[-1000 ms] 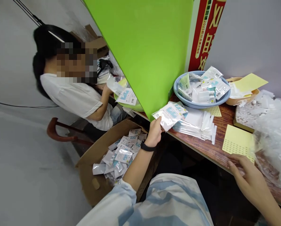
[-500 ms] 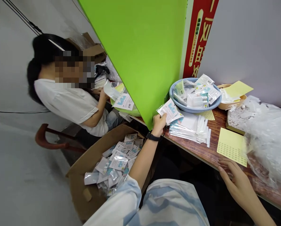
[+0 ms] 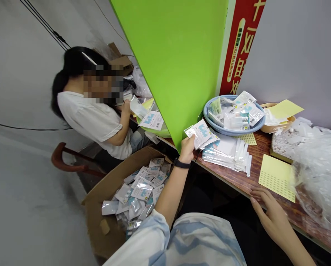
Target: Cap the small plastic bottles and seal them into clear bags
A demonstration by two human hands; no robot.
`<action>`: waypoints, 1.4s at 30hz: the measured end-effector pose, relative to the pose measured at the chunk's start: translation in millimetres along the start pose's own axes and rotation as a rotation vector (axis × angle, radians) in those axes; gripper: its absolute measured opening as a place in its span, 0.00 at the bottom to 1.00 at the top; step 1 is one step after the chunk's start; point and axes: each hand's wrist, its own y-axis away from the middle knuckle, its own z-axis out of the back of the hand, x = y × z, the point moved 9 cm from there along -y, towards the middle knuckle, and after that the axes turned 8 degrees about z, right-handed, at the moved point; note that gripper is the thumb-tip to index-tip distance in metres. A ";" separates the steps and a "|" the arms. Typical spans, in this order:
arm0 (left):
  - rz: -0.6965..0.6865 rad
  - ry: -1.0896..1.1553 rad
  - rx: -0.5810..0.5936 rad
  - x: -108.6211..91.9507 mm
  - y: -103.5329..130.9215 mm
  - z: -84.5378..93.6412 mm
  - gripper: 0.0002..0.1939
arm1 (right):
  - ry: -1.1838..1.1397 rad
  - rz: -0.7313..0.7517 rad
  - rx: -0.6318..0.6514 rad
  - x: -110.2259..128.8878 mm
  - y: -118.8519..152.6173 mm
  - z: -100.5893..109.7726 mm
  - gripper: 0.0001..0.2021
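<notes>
My left hand (image 3: 186,148) is closed on a clear packet with a white and blue printed card (image 3: 198,133), by the table's edge and the green panel. Another packet (image 3: 212,139) lies right behind it; whether that one is also gripped I cannot tell. Just right of it lies a stack of flat clear packets (image 3: 225,153). A blue basin (image 3: 233,129) heaped with similar packets stands behind the stack. My right hand (image 3: 269,210) holds nothing, its fingers stretched out over the table's front edge, near a yellow sticker sheet (image 3: 277,175).
Below my left arm stands a cardboard box (image 3: 94,221) full of packets. A green panel (image 3: 176,66) parts me from a co-worker (image 3: 90,122) handling packets. To the right are a tan basket (image 3: 273,127) and crumpled clear plastic bags (image 3: 320,166).
The view has swung slightly left, so most things sit a little further right. My left hand still grips the packet; my right hand has slid slightly left along the table's edge.
</notes>
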 end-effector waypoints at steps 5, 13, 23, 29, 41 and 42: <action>-0.125 0.104 0.040 -15.5 40.8 -12.3 0.12 | -0.029 0.030 -0.013 11.8 -4.3 -10.2 0.08; -0.248 -0.144 0.185 -34.9 25.5 -82.2 0.24 | -0.029 -0.020 -0.039 26.9 15.5 -3.3 0.09; 0.046 -0.172 0.153 48.0 -20.5 -4.9 0.15 | -0.085 -0.005 0.008 24.3 9.8 -15.4 0.09; -0.093 0.068 0.267 13.9 26.3 -18.0 0.13 | -0.179 -0.002 -0.097 54.7 -22.0 -22.9 0.08; -0.095 0.087 0.801 46.8 161.1 -67.6 0.14 | -0.421 -0.052 -0.610 82.6 -57.1 16.3 0.09; -0.042 0.120 0.819 45.5 159.9 -66.0 0.16 | -0.413 -0.059 -0.608 81.6 -54.1 20.7 0.09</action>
